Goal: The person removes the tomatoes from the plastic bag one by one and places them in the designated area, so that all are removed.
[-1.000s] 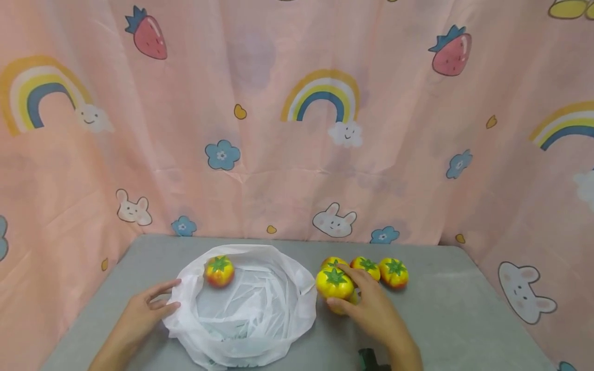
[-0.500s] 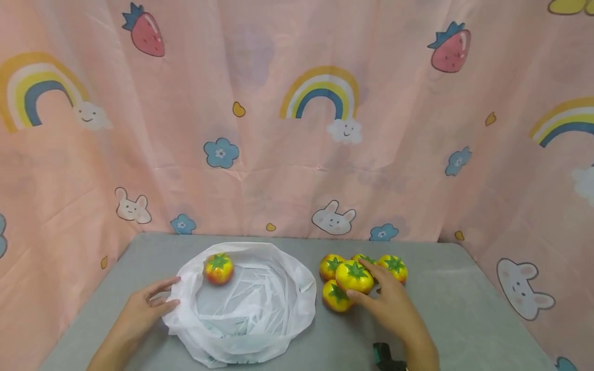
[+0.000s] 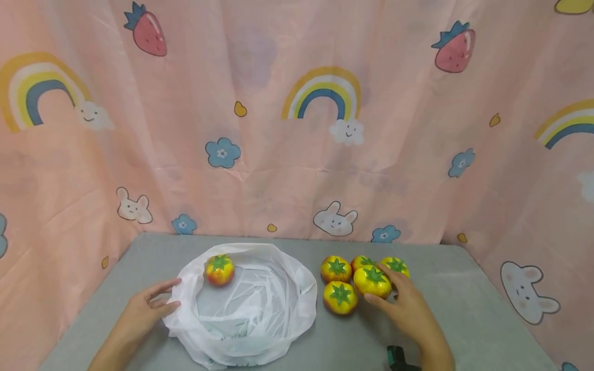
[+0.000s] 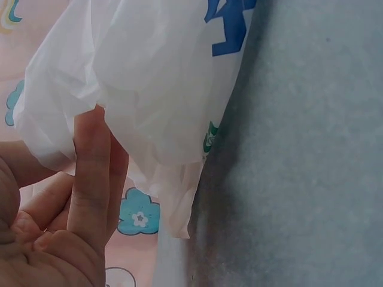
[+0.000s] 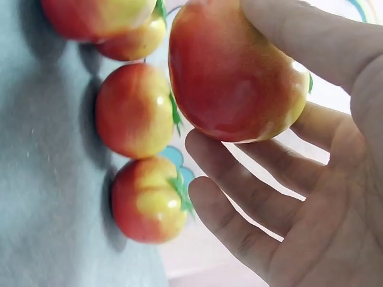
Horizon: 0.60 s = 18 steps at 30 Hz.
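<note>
A white plastic bag (image 3: 301,304) stands on the table with its mouth spread wide. One red-and-yellow tomato (image 3: 219,270) with a green star-shaped top is inside, at the far left. My left hand (image 3: 141,309) pinches the bag's left rim; the left wrist view has its fingertips partly hidden by the plastic (image 4: 149,78). Between thumb and fingers, my right hand (image 3: 408,304) holds another tomato (image 5: 233,78), raised off the table among the others. Around it lie several more tomatoes, including a near one (image 3: 341,298), a far-left one (image 3: 335,269) and one partly behind my fingers (image 3: 396,265).
The grey table (image 3: 468,309) runs back to a pink patterned curtain (image 3: 278,196), which also hangs at both sides. A dark strap-like piece (image 3: 397,358) is by my right wrist at the bottom of the head view.
My right hand has moved to the right with the tomato, away from the bag, uncovering the tomatoes on the left of the group. The left hand and the bag have stayed put.
</note>
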Available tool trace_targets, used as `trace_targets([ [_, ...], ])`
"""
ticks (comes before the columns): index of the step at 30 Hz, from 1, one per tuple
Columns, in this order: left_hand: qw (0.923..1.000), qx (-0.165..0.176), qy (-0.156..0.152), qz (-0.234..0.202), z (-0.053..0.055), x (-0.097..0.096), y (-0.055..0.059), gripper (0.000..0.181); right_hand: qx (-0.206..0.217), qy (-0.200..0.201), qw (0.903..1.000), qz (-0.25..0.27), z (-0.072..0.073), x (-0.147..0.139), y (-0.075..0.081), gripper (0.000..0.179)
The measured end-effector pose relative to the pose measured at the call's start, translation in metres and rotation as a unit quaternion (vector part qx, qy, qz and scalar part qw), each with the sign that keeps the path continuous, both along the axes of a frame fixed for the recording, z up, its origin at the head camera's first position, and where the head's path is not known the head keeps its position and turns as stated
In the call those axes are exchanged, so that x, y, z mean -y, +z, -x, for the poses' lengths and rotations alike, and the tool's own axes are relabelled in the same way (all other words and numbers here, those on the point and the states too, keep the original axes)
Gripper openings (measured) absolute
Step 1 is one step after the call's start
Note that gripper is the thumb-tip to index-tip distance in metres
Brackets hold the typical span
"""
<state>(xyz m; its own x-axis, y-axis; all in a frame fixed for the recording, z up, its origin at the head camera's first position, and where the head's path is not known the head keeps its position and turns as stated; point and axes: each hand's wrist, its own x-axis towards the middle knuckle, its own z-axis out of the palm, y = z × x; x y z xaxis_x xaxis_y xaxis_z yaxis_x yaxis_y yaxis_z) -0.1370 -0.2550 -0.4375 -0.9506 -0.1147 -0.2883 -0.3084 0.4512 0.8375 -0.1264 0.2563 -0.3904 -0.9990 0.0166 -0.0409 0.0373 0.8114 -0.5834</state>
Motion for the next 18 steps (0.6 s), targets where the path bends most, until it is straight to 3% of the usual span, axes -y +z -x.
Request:
trace_targets([
  [18,1.0,-0.005,0.0,-0.002,0.001,0.001,-0.001,0.07,0.037,-0.004,0.9993,-0.009,0.005,-0.019,-0.015,0.091],
])
